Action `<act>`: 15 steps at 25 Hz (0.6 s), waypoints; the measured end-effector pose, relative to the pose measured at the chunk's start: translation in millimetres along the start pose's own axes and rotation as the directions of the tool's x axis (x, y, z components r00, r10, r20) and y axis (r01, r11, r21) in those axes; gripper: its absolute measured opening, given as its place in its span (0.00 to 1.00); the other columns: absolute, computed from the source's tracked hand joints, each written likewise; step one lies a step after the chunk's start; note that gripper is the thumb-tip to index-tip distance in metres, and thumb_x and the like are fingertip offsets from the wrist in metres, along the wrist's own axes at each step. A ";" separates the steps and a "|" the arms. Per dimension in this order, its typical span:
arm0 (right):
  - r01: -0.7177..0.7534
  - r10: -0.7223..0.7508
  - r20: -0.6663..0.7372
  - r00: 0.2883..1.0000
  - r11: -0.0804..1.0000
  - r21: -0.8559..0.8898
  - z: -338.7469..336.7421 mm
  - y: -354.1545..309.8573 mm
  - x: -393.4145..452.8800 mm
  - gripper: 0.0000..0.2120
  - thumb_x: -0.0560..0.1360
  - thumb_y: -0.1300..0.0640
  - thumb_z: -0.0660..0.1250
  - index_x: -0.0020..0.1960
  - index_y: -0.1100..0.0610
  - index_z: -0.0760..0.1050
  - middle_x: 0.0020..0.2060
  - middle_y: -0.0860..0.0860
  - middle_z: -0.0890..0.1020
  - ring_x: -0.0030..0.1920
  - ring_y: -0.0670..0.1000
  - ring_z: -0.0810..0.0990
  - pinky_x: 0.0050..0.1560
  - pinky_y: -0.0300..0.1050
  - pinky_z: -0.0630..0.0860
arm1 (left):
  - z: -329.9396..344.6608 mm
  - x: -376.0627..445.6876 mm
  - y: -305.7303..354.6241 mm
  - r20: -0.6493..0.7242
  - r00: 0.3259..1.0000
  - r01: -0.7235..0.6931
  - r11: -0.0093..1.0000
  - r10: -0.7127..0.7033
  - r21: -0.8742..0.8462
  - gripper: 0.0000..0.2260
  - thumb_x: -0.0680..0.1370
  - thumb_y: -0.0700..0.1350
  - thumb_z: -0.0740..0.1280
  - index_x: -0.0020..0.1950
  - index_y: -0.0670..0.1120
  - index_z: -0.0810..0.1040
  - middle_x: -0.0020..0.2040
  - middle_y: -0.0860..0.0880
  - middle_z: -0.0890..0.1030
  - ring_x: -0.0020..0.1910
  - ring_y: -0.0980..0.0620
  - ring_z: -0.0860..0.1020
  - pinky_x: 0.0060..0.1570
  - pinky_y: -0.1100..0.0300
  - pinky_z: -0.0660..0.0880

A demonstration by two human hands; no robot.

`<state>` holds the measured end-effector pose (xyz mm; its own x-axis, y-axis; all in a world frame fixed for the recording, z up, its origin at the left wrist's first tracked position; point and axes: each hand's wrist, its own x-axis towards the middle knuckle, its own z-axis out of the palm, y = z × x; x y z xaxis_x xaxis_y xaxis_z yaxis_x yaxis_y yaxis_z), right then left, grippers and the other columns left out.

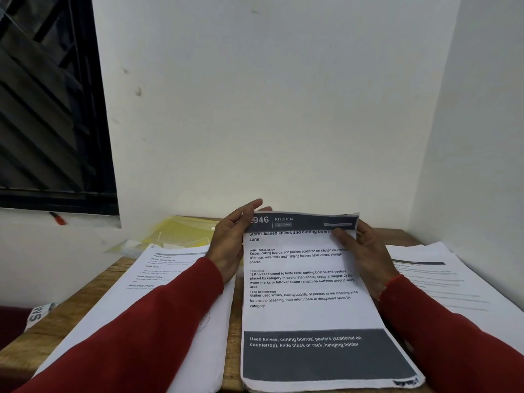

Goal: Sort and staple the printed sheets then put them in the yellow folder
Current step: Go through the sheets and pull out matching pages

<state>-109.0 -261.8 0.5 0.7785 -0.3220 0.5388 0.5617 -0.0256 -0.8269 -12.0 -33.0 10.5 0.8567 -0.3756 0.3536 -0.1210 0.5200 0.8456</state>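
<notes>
A stack of printed sheets (306, 313) headed "KITCHEN" lies in the middle of the wooden table (85, 293), its far end lifted. My left hand (231, 239) holds the stack's top left corner, fingers curled round its edge. My right hand (364, 251) grips the top right corner, thumb on the page. A second pile of printed sheets (170, 279) lies to the left under my left forearm. A third pile (442, 279) lies at the right. The yellow folder (184, 231) lies at the back left, partly under the left pile. No stapler shows.
White walls close the table in at the back and right. A dark window (51, 109) is at the upper left, with an orange-tipped object (58, 218) on its sill. A white strip with letters (39, 313) hangs at the table's left edge.
</notes>
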 end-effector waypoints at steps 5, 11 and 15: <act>0.026 -0.026 -0.029 0.999 1.000 -0.007 -1.7 -1.9 0.2 0.10 0.77 0.67 0.65 0.53 0.56 0.81 0.49 0.50 0.86 0.50 0.48 0.83 0.51 0.37 0.78 | -4.0 -1.4 6.1 -0.072 0.996 0.060 0.998 -0.058 0.029 0.15 0.78 0.55 0.66 0.56 0.47 0.83 0.50 0.49 0.85 0.43 0.52 0.82 0.46 0.56 0.78; 0.023 -0.023 -0.038 0.999 1.000 -0.006 0.5 -1.2 -1.3 0.10 0.77 0.68 0.65 0.54 0.57 0.81 0.49 0.50 0.86 0.50 0.47 0.83 0.51 0.37 0.78 | -5.0 -1.3 6.1 -0.067 0.998 0.021 0.998 -0.017 0.056 0.16 0.80 0.54 0.65 0.56 0.43 0.83 0.52 0.48 0.85 0.48 0.51 0.80 0.51 0.54 0.76; -0.002 0.004 -0.063 0.998 0.999 0.041 0.6 -1.9 -2.4 0.11 0.77 0.67 0.66 0.57 0.59 0.80 0.53 0.54 0.85 0.54 0.50 0.83 0.55 0.40 0.79 | -1.0 -1.8 6.2 -0.056 0.998 -0.011 0.996 0.016 0.086 0.18 0.76 0.58 0.65 0.57 0.47 0.82 0.56 0.48 0.85 0.49 0.52 0.81 0.54 0.52 0.77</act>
<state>-111.8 -260.4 0.9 0.7619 -0.3807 0.5241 0.5713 0.0134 -0.8207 -13.8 -28.3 14.7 0.8813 -0.3236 0.3443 -0.1735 0.4562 0.8728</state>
